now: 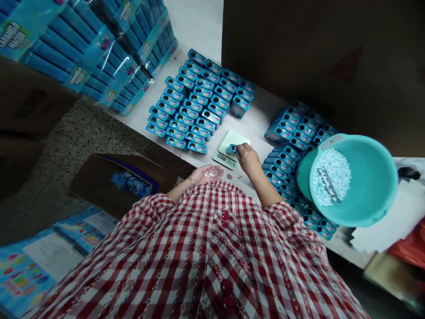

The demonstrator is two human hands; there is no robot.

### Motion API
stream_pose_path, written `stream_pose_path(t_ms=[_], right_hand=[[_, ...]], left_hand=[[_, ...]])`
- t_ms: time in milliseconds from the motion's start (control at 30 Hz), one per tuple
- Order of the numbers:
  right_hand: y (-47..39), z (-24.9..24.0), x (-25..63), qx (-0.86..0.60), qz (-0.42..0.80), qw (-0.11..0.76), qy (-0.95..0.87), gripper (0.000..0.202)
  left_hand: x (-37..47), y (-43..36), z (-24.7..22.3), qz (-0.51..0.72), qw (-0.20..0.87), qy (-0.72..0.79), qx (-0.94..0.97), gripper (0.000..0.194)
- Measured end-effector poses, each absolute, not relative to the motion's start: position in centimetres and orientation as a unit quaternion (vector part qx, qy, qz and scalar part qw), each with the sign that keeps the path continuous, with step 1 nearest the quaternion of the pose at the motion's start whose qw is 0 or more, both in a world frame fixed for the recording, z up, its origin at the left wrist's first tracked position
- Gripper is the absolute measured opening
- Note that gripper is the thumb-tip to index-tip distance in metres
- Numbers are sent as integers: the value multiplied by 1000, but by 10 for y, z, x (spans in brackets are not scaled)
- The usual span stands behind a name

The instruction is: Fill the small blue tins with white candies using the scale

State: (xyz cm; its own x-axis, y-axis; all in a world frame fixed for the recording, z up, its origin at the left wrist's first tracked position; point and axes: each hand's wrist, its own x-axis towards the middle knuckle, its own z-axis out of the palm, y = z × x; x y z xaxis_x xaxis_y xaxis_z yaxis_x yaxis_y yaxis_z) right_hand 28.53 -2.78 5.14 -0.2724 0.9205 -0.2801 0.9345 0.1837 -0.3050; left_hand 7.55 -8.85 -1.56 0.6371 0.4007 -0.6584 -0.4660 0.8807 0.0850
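- one left hand (206,174)
- one right hand (249,158)
- one scale (235,136)
- more than thirty blue boxes (188,112)
- one bucket (372,177)
- one bracelet (191,181)
- too many white bits (338,166) to count

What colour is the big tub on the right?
The tub is turquoise; it shows best in the head view.

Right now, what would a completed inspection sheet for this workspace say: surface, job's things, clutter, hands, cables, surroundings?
Surface: white table, visible between items.
Job's things: blue container on a scale; rows of blue containers either side; teal tub with white pieces.
Clutter: white sheets and red plastic, far right.
Hands: left hand open, palm up, holding small white pieces; right hand at the container, exact grip unclear.
Cables: nothing seen.
Surroundings: open carton, wrapped blue packs.
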Motion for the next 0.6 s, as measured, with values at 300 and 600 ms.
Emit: stream_pose_path(t_ms=[300,600], right_hand=[[-31,49,298,574,-256,-212,748,21],[-66,38,318,606,-238,-246,718,23]], left_hand=[[73,-89,-18,240,903,354,-34,35],[78,-87,1,241,860,449,-27,25]])
